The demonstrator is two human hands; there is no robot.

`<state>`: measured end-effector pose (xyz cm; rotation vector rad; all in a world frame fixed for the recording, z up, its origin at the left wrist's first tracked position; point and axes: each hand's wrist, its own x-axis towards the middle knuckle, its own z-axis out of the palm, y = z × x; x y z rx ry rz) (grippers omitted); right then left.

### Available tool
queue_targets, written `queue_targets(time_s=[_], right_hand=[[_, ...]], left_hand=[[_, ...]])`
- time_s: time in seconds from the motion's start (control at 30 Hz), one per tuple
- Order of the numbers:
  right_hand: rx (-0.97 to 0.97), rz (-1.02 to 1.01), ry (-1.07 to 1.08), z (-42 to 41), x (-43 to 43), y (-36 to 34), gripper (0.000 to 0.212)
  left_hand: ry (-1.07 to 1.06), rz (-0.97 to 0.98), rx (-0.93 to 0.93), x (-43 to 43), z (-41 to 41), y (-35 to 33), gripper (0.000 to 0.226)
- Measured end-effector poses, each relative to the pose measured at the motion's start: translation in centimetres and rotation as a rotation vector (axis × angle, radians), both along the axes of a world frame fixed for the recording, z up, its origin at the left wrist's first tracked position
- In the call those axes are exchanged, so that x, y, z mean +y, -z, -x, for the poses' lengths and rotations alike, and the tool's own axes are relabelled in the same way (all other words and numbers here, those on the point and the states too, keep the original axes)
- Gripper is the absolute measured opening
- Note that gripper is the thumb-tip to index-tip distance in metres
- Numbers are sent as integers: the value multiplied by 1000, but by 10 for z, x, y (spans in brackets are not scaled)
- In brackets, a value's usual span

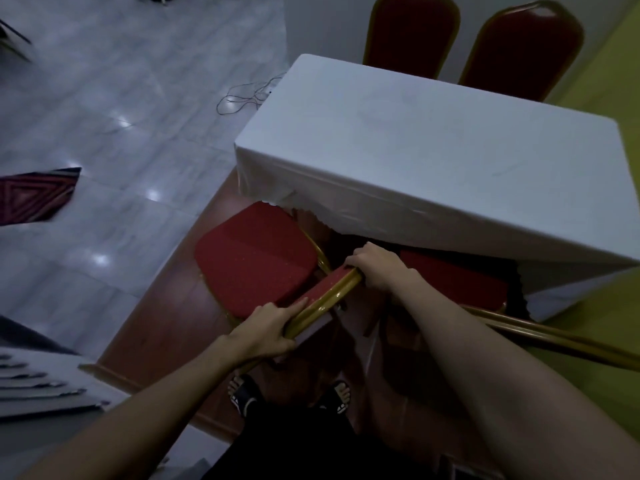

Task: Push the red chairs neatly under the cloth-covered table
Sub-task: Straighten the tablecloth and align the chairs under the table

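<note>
A table under a white cloth [433,161] stands in front of me. A red chair [256,261] with a gold frame sits at its near left corner, seat mostly outside the cloth. My left hand [266,327] grips the lower end of its gold-edged backrest top, and my right hand [377,268] grips the upper end. A second red chair [450,278] is to the right, its seat partly under the lifted cloth edge and its gold backrest rail running to the right. Two more red chairs [412,32] [526,46] stand behind the table's far side.
I stand on a brown wooden platform [166,306] whose edge drops to a shiny tiled floor [104,116] on the left. A loose cable [242,97] lies on the tiles near the table's far corner. A patterned mat [34,195] lies at left. My sandalled feet [246,393] are below the chair.
</note>
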<state>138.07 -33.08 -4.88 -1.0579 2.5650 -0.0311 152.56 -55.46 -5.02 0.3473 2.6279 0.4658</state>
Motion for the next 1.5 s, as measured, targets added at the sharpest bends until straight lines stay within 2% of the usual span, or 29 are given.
queue_targets(time_s=[0.13, 0.27, 0.4, 0.57, 0.67, 0.77, 0.83, 0.9, 1.0, 1.2, 1.4, 1.5], right_hand=[[14, -34, -75, -26, 16, 4, 24], [73, -135, -221, -58, 24, -3, 26], [38, -217, -317, -92, 17, -5, 23], [-45, -173, -305, -137, 0, -7, 22], [-96, -122, -294, -151, -11, -4, 30], [-137, -48, -243, -150, -21, -1, 40], [-136, -19, -203, -142, -25, -2, 43], [-112, -28, -183, -130, -25, -3, 36], [-103, -38, -138, -107, -22, -7, 35], [-160, 12, -36, -64, -13, -17, 54], [-88, 53, 17, -23, -15, -17, 41], [-59, 71, 59, -11, -19, -20, 43]], left_hand=[[182, -27, -24, -5, -19, -3, 89], [310, -31, -51, -14, -36, -4, 88], [421, 0, -93, -33, -46, -4, 90], [523, 20, -131, -67, -48, -7, 89], [542, 69, -183, -85, -38, -11, 93], [558, 145, -150, -101, -18, -14, 93], [555, 221, -95, -106, -1, -17, 92], [534, 291, -54, -105, 14, -18, 89], [450, 325, -1, -103, 37, -16, 79], [351, 355, 166, -103, 76, -14, 49], [301, 360, 242, -109, 120, -15, 28], [219, 296, 238, -110, 133, -13, 25]])
